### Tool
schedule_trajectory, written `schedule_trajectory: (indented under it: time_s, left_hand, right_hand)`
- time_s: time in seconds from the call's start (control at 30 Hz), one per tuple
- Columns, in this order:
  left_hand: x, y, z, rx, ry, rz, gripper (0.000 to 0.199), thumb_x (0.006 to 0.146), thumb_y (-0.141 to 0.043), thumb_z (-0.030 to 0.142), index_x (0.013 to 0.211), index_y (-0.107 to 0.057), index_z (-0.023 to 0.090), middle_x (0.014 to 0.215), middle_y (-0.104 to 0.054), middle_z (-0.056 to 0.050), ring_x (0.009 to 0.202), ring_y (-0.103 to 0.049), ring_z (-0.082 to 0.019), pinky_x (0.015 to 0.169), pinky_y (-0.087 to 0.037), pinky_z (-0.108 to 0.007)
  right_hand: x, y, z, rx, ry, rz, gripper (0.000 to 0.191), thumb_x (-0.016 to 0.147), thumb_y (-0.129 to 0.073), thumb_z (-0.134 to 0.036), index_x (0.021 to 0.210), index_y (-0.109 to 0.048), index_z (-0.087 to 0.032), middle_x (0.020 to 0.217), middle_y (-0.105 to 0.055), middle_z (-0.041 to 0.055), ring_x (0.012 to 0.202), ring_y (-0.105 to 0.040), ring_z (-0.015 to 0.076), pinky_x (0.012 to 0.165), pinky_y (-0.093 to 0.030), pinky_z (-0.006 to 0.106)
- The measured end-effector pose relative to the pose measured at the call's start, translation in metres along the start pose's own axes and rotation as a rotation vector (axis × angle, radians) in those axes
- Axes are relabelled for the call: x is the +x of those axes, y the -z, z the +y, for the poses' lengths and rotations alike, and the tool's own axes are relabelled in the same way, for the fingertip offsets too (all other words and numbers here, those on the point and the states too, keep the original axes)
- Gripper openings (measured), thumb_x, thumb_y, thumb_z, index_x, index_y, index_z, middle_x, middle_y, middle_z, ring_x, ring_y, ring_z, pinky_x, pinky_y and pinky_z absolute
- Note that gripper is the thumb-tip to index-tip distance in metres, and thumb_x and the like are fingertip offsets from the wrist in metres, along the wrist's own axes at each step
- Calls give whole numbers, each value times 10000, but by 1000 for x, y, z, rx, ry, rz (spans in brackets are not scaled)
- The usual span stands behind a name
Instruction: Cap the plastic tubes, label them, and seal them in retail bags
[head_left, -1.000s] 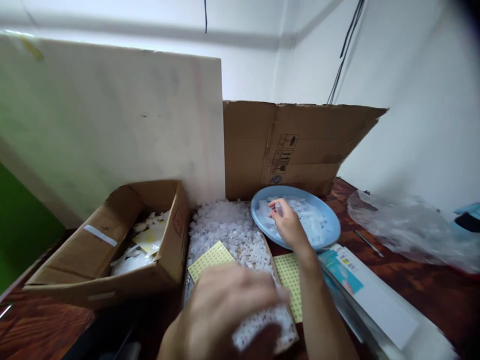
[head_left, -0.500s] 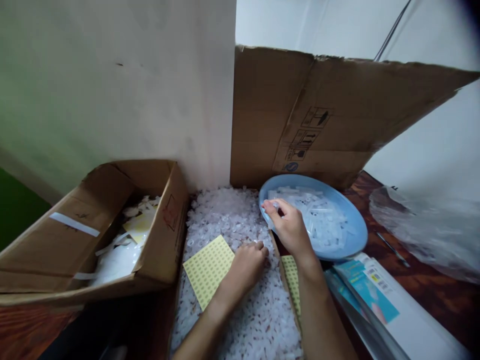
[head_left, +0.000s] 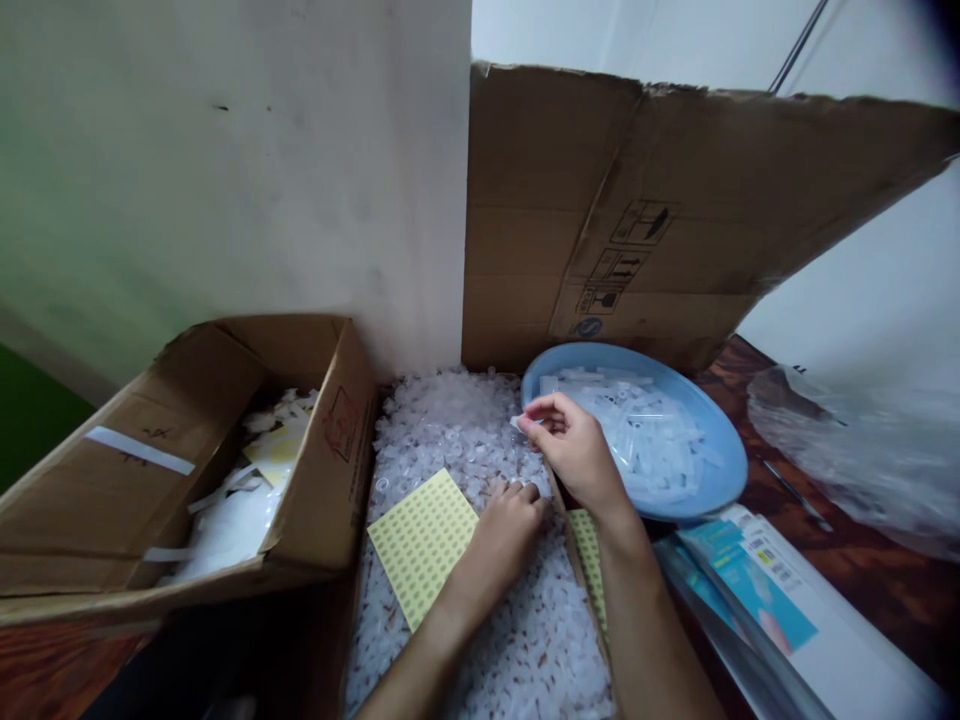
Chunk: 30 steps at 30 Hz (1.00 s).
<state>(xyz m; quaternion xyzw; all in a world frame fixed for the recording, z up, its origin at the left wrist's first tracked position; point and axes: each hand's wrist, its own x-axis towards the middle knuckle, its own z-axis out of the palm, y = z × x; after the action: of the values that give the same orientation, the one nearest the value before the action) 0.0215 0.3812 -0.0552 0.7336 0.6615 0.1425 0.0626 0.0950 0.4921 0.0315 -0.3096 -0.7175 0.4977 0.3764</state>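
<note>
My right hand (head_left: 577, 450) is raised beside the near-left rim of a blue basin (head_left: 724, 425), thumb and forefinger pinched on a small whitish translucent piece (head_left: 517, 423). Lower down, my left hand (head_left: 510, 522) rests on a shallow cardboard tray's heap of small translucent plastic pieces (head_left: 450, 415). Its fingers are curled under, and whatever they hold is hidden. A yellow sheet of small round stickers (head_left: 424, 540) lies on the heap, against my left wrist. Inside the basin are many flat, clear plastic pieces (head_left: 660, 440).
An open cardboard box (head_left: 356, 430) with paper scraps stands at left. A tall cardboard panel (head_left: 540, 220) rises behind the basin. To the right lie a printed white-and-teal box (head_left: 840, 640), a thin metal tool (head_left: 799, 495) and clear plastic bags (head_left: 862, 450). Another sticker sheet (head_left: 589, 560) sits under my right forearm.
My right hand has lowered slightly, and the piece in its pinch now points out to the left. My left hand has shifted slightly right in view. The whole view has tilted a little.
</note>
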Motion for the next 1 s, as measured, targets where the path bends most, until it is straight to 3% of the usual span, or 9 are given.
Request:
schedule_trajectory:
  time_s: [0.1, 0.17, 0.3, 0.37, 0.43, 0.5, 0.7, 0.83, 1.0]
  left_hand:
    - [2, 0, -1, -66, 15, 37, 184, 985, -533, 125, 950, -711, 159, 961, -713, -85, 950, -646, -257, 911, -457, -403]
    - [1, 13, -5, -139, 54, 95, 190, 970, -554, 119, 908, -728, 163, 923, -721, -78, 903, -652, -241, 884, -468, -383]
    - [-8, 65, -24, -442, 237, 406, 224, 961, -564, 107, 1000, -774, 172, 968, -750, -82, 874, -680, -200, 814, -506, -306]
    - [-16, 91, -35, -665, 342, 594, 157, 939, -662, 199, 1021, -794, 180, 969, -777, -79, 894, -705, -209, 825, -526, -306]
    - [-25, 112, -43, -849, 376, 677, 149, 862, -775, 262, 987, -815, 190, 937, -795, -69, 884, -724, -220, 798, -547, -301]
    - [-32, 126, -46, -899, 332, 679, 149, 819, -817, 255, 959, -830, 206, 914, -800, -57, 856, -732, -211, 768, -556, -283]
    - [-45, 150, -39, -666, 134, 600, 221, 904, -702, 154, 1029, -832, 280, 934, -789, -31, 824, -727, -156, 717, -546, -231]
    - [-47, 154, -34, -750, 205, 686, 165, 838, -777, 138, 938, -841, 253, 866, -808, -19, 772, -745, -158, 705, -572, -222]
    - [-44, 151, -32, -865, 266, 699, 163, 791, -783, 79, 858, -838, 217, 809, -809, -20, 734, -752, -160, 678, -590, -212]
  right_hand:
    - [0, 1, -2, -59, 68, -14, 241, 907, -658, -404, 1007, -738, -199, 939, -764, 78, 816, -697, 227, 710, -541, 326]
    - [-1, 1, -6, -83, 94, -33, 237, 924, -634, -386, 990, -764, -199, 950, -775, 75, 858, -704, 235, 767, -539, 339]
    - [-5, -3, -16, -76, 108, -57, 184, 880, -706, -364, 841, -775, -198, 874, -782, 55, 864, -703, 232, 816, -522, 335]
    - [-7, -8, -20, -22, 103, -84, 178, 869, -730, -368, 821, -773, -203, 851, -775, 44, 842, -695, 221, 794, -517, 321]
    - [-10, -14, -24, 59, 97, -116, 184, 869, -743, -383, 828, -772, -206, 828, -760, 34, 803, -680, 205, 757, -509, 307]
    - [-12, -21, -27, 139, 86, -133, 195, 869, -755, -398, 833, -766, -206, 799, -739, 24, 755, -654, 186, 718, -496, 295]
    - [-18, -31, -31, 266, 74, -160, 194, 876, -768, -392, 840, -756, -202, 762, -690, 11, 671, -579, 145, 624, -447, 270]
    - [-19, -31, -29, 389, 38, -179, 205, 856, -794, -391, 826, -733, -198, 717, -652, -2, 598, -538, 126, 540, -409, 255]
    - [-21, -35, -28, 449, 6, -186, 214, 866, -788, -376, 807, -698, -190, 651, -598, -19, 536, -488, 106, 489, -347, 244]
